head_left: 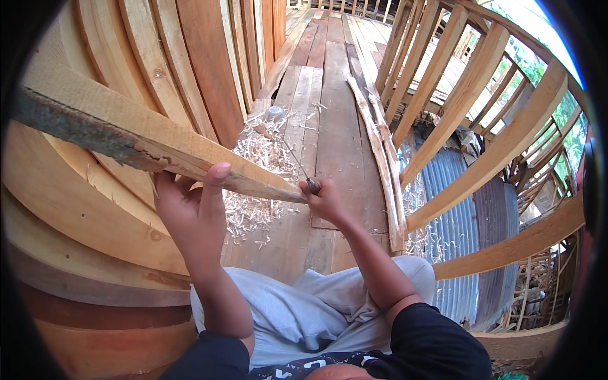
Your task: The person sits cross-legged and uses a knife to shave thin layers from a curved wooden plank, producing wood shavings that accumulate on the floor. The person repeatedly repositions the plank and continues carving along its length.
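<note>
A long wooden beam (pixel 171 133) slants across from the upper left to the middle, with rough dark bark along its lower edge. My left hand (pixel 199 212) grips that edge from below, its thumb up against the near side and its other fingers partly hidden. At the beam's narrow right end, my right hand (pixel 327 201) is closed around the dark handle of a thin-bladed knife (pixel 311 184). The blade points away and to the left, over pale wood shavings (pixel 256 212) on the plank floor.
Upright boards (pixel 206 57) form a wall on the left. Two long pale poles (pixel 379 158) lie along the floor beside the slatted railing (pixel 462 95) on the right. Corrugated metal sheets (pixel 453 215) show below the railing. A small grey round object (pixel 275 113) sits among the shavings.
</note>
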A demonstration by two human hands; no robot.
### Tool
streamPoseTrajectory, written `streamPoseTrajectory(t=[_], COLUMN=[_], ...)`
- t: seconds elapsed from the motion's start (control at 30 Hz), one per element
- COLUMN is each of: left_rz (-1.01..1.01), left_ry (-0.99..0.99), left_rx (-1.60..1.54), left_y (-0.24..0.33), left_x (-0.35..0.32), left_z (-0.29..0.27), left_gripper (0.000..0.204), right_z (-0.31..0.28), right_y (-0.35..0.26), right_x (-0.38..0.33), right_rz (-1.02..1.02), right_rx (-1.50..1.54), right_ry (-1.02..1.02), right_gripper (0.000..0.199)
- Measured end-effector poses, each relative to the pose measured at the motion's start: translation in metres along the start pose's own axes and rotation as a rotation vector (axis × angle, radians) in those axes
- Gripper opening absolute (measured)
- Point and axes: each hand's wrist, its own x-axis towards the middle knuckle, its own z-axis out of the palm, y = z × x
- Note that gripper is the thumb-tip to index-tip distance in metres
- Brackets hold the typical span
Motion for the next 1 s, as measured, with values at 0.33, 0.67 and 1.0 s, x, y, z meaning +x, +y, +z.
streamPoseTrajectory(t=[0.33,0.67,1.0], left_rz=[-0.115,-0.250,-0.137], left_ry=[-0.226,-0.134,-0.830], left_rx=[0.173,-1.007,-0.794], left_y=[-0.002,-0.054,-0.115], left_x=[-0.005,0.028,0.003], left_z=[-0.007,0.013,0.032], left_gripper=[0.078,0.074,0.073], right_z=[-0.007,0.001,0.000], right_y=[-0.010,-0.015,-0.022], right_x=[-0.018,-0.013,-0.013], right_rz=[-0.187,-0.105,-0.098], right_rx=[-0.002,0.005,-0.080], right_ry=[0.017,-0.010,-0.018], right_gripper=[0.019,0.022,0.027])
